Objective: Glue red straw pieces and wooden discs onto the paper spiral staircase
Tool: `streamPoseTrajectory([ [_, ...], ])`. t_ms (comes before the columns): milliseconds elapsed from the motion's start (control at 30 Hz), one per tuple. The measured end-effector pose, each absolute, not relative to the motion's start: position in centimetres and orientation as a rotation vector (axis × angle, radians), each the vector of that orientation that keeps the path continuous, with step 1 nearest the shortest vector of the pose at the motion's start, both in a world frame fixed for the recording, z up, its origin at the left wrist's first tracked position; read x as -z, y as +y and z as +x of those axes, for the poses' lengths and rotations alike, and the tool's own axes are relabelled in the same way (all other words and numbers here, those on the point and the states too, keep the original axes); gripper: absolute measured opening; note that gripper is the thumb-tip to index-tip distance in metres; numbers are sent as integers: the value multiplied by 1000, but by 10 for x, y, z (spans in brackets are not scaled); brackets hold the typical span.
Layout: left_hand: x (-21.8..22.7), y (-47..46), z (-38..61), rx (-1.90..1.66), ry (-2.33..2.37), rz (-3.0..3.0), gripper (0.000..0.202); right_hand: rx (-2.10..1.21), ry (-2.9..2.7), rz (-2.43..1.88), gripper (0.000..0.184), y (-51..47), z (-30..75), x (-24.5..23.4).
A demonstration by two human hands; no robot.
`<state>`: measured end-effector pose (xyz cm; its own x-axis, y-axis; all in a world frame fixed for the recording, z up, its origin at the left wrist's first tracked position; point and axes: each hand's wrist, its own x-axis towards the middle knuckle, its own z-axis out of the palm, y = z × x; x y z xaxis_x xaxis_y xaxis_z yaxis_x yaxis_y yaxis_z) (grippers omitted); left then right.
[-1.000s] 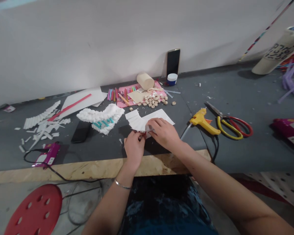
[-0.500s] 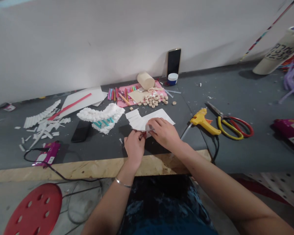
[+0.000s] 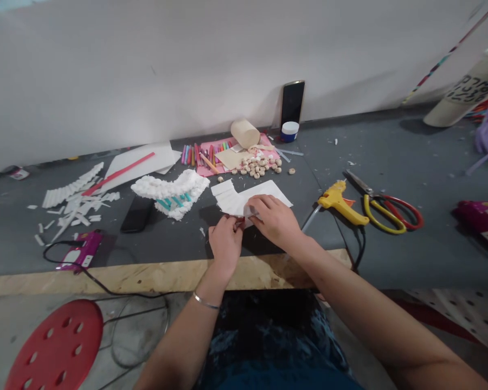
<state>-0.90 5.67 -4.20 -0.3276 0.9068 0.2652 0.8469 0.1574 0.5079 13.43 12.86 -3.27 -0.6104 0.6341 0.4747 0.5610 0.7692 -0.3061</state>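
Observation:
My left hand (image 3: 225, 246) is pinched shut on a small red piece at the near edge of the grey table (image 3: 390, 260). My right hand (image 3: 274, 219) is closed on a small folded white paper strip right beside it, fingertips almost touching the left ones. Both hands rest over the near corner of a white paper sheet (image 3: 264, 193). A white fluffy foam shape with teal strips (image 3: 171, 192) lies just left of the sheet. A black phone (image 3: 137, 214) lies flat beside that shape.
A yellow glue gun (image 3: 341, 202) and red-and-yellow scissors (image 3: 384, 207) lie to the right. Markers, wooden beads (image 3: 260, 167) and a cardboard roll (image 3: 245, 133) sit at the back. White paper scraps (image 3: 71, 197) and a magenta device (image 3: 79, 253) lie left. A red stool (image 3: 49, 352) stands below.
The view has shifted slightly. My hands stay in the same spot, and the red piece is now more hidden in my left fingers.

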Motion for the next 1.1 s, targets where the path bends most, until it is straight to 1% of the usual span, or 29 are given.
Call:
streamPoseTrajectory([
  [267, 38, 55, -9, -876, 2244, 1750, 9, -170, -2389, -890, 25, 129, 134, 33],
  [500, 35, 44, -15, -763, 2167, 1811, 8, -153, -2406, -910, 24, 129, 134, 33],
  [633, 30, 32, -19, -797, 2092, 1805, 10, -162, -2414, -913, 24, 130, 134, 33],
  [800, 19, 21, -20, -826, 2051, 1650, 9, -175, -2432, -887, 31, 128, 136, 29],
  [933, 15, 17, -19, -864, 1981, 1606, 10, -156, -2465, -876, 38, 123, 151, 11],
  [1000, 14, 18, -18, -876, 1953, 1610, 11, -131, -2465, -940, 35, 122, 170, -1],
  [1100, 12, 20, -13, -881, 1935, 1651, 11, -103, -2386, -1177, 24, 127, 220, -15],
])
